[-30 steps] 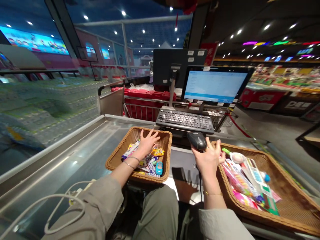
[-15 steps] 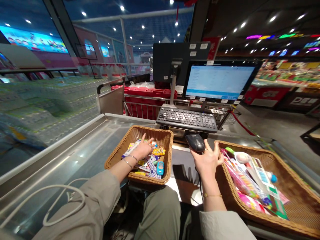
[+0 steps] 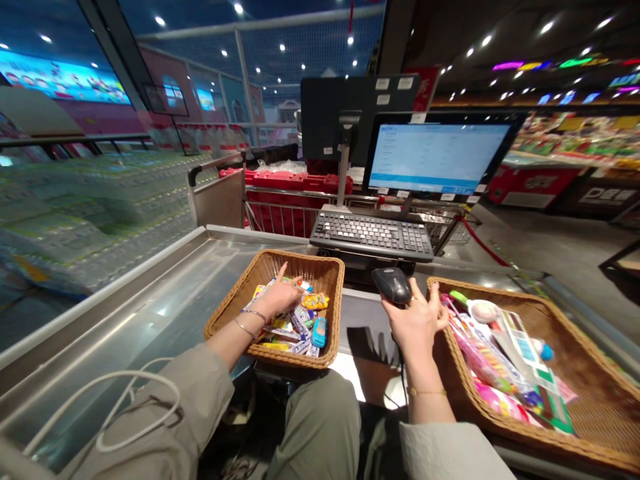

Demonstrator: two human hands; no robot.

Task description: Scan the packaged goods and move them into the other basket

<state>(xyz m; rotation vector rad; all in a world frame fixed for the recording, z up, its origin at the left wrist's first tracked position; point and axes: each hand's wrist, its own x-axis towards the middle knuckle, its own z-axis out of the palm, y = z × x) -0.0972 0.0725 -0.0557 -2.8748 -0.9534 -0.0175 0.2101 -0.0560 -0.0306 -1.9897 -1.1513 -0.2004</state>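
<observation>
My left hand (image 3: 274,297) reaches into the smaller wicker basket (image 3: 338,310), fingers apart over a jumble of small candy packs. No item shows in its fingers, though the packs beneath are partly hidden. Beside it lie a yellow-orange packet (image 3: 315,301) and a small blue container (image 3: 319,331). My right hand (image 3: 413,327) grips a black handheld barcode scanner (image 3: 393,285), whose cable hangs below the wrist. Right of that hand stands a larger wicker basket (image 3: 595,407) with pink packages (image 3: 500,400) and other colourful packaged goods.
A keyboard (image 3: 373,233) and a lit monitor (image 3: 435,157) stand behind the baskets. The metal counter (image 3: 170,300) runs along the left, where a white cable (image 3: 175,393) loops over my sleeve. Beyond the counter are a shopping cart (image 3: 280,213) and stacked bottle packs (image 3: 100,193).
My left hand has shifted slightly to the left inside the smaller basket. The right hand still holds the scanner in nearly the same place. The view has moved slightly.
</observation>
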